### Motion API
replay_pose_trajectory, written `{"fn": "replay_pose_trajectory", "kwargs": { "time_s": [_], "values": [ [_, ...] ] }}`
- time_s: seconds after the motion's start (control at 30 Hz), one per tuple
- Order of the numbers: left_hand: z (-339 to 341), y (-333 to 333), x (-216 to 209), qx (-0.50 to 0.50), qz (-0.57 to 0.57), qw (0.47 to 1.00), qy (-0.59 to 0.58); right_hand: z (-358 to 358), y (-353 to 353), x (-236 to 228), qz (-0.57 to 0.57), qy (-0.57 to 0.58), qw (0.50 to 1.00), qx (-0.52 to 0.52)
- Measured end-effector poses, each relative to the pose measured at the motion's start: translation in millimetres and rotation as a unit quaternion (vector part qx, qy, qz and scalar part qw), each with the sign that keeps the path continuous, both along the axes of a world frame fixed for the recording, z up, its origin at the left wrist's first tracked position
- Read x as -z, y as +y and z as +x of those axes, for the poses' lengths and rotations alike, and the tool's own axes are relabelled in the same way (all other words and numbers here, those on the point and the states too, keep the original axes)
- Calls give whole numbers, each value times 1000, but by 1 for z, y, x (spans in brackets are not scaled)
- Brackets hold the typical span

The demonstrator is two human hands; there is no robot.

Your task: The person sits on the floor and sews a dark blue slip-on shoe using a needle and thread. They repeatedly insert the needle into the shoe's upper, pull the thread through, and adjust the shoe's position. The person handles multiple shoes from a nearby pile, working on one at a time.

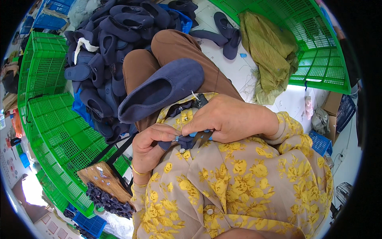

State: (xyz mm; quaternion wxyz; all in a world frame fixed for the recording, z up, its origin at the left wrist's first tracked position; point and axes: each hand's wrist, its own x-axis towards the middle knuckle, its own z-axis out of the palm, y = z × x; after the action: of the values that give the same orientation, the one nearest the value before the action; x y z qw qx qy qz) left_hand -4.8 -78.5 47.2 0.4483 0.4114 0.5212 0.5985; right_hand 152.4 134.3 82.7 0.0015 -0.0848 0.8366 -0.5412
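My left hand is closed at my waist, thumb and fingers pinching a small folded piece of navy fabric. My right hand meets it from the other side, its fingertips pressed together at the fabric's edge. What those fingertips pinch is too small to make out. Bits of blue and a dark strip show under the right hand, mostly hidden by it. A navy slipper lies across my thighs just beyond both hands, its opening facing up.
A big heap of navy slippers lies ahead on the left. Green plastic crates stand at left and far right. A wooden board and small dark fabric pieces sit by my left arm. Olive cloth lies to the right.
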Motion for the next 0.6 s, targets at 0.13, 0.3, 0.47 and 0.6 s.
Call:
{"fn": "replay_pose_trajectory", "kwargs": {
  "time_s": [0.13,0.3,0.47,0.6],
  "values": [
    [-1,0,2,10,1,1000,-20,-3,-3,2,-10,4,1000,12],
    [2,1,1,13,-30,998,-45,-7,-1,7,-53,-11,998,9],
    [7,1,6,15,-42,995,-92,-7,1,16,-99,-23,995,-11],
    [6,2,9,28,-41,991,-128,-8,2,17,-105,-75,991,-40]
  ]
}}
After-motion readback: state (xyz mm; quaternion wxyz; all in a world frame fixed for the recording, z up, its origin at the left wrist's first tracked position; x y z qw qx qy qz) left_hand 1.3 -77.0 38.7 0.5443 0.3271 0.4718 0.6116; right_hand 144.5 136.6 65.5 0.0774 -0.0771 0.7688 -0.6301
